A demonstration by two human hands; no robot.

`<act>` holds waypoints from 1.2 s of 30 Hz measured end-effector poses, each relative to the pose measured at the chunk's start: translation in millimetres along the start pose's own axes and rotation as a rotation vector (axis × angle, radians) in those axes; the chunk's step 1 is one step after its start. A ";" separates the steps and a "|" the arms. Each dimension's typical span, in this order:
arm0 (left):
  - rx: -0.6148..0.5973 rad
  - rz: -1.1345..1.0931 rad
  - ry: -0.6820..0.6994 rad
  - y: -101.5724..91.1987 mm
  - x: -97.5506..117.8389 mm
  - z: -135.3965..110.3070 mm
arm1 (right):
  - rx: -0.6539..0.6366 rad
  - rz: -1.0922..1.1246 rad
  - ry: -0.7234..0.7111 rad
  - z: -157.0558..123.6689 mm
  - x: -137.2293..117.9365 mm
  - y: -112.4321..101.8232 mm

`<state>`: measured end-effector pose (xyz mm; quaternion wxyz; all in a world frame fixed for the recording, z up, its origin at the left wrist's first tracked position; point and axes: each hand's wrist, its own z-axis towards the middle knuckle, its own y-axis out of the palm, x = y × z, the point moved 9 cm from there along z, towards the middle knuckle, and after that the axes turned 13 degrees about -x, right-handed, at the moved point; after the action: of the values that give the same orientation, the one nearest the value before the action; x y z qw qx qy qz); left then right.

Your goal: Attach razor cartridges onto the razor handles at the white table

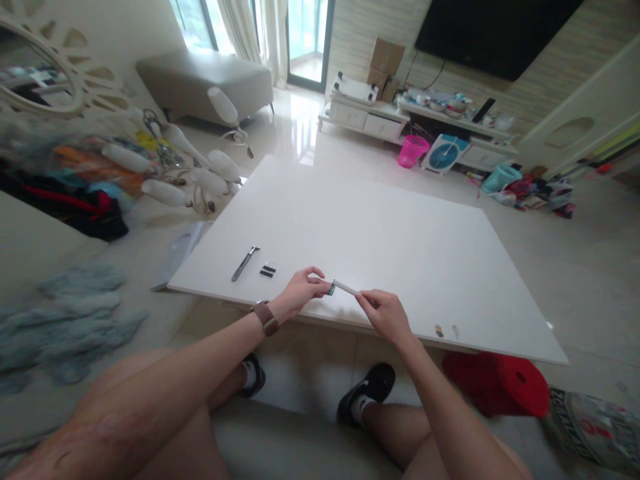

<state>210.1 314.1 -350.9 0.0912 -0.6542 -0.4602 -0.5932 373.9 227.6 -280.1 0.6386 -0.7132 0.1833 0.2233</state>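
Observation:
Above the near edge of the white table (380, 227), my left hand (303, 288) pinches a small flat green piece (332, 288), possibly a circuit board. My right hand (384, 310) grips a slim whitish stick (345, 288). The stick's far end meets the green piece, or lies right beside it; its exact kind is too small to make out. To the left on the table lie a dark razor-shaped tool (245, 264) and a small clear piece with two black strips (268, 269). A tiny yellow-and-dark piece (439, 331) and a small clear pointed piece (455, 331) lie at the right.
A red roll (500, 383) and a printed sack (595, 427) stand beyond the table's near right edge. Left of the table are a white-shaded chandelier (195, 167) and grey cloth (75, 313). A pink basket (413, 151) and a fan (444, 155) stand beyond the far side.

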 end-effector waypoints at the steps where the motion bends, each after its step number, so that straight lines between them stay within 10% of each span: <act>1: 0.002 0.000 0.000 -0.6 -0.5 0.2 | -0.007 -0.002 -0.004 0.4 -1.1 2.3; 36: 0.006 0.047 0.016 -3.8 2.6 0.1 | -0.015 -0.025 -0.001 -0.7 -2.3 9.4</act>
<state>207.1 317.6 -350.3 0.1107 -0.6596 -0.4458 -0.5949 366.8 225.8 -286.5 0.6361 -0.7200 0.1725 0.2173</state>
